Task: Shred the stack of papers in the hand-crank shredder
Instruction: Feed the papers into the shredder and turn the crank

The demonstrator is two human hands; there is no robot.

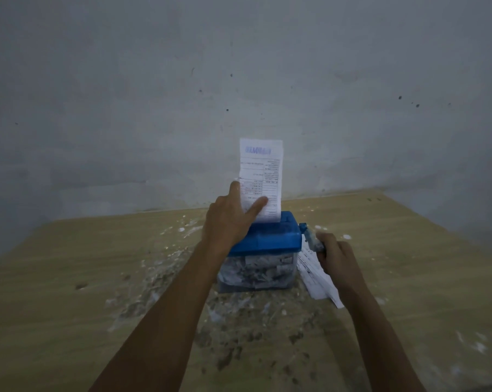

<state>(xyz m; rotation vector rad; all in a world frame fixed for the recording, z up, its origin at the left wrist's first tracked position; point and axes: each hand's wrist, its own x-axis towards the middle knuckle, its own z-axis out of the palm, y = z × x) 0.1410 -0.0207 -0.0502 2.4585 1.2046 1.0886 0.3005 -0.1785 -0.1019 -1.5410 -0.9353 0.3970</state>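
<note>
Scraps [182, 281] strewn | left hand [227, 219] pinches paper [263, 176] | right hand [335, 258] grips crank [309, 236]

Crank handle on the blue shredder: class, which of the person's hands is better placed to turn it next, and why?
The right hand. It already grips the crank handle on the shredder. The left hand is busy pinching the upright paper standing in the slot.

shredder lid [267, 236]: bright blue
bin [256, 274]: clear, packed with white-grey shreds
sheet [263, 171]: white, blue heading, black lines
table [69, 278]: light wood grain, white flecks
wall [239, 66]: grey, dark specks
</note>
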